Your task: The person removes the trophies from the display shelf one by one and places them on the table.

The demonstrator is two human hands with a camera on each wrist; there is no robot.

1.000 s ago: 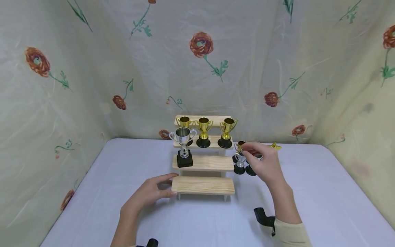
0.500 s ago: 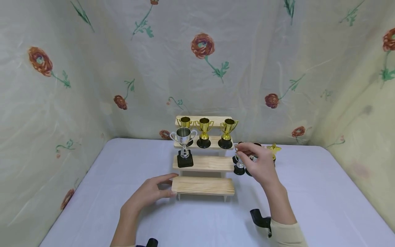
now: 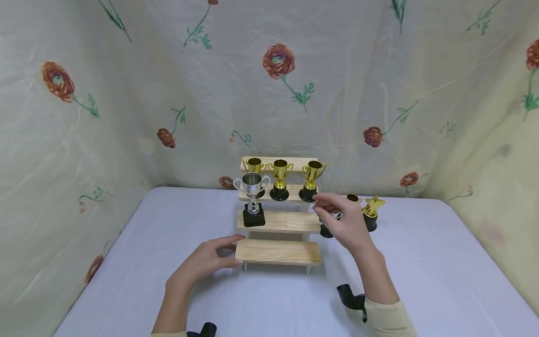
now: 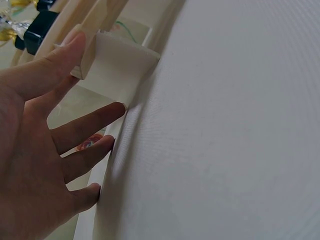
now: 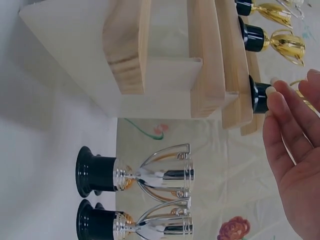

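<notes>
My left hand grips the left end of the lowest step of a tiered wooden display stand. In the left wrist view, the thumb lies on the board's end and the other fingers spread beneath. My right hand hovers at the stand's right side, bent fingers and thumb apart, nothing seen between them. Its fingertips appear beside the black base of a gold trophy cup on the stand; whether they touch cannot be told. A larger silver trophy cup stands left on the second step. Gold trophy cups line the step above.
Right of the stand, several trophies stand on the white-covered table, partly hidden by my right hand. Among them are a gold star trophy and silver trophy cups. A flowered curtain surrounds the table.
My right hand has moved left, from over the table trophies toward the stand, uncovering the gold star trophy. My left hand stays on the lowest step. The trophies on the stand keep their places.
</notes>
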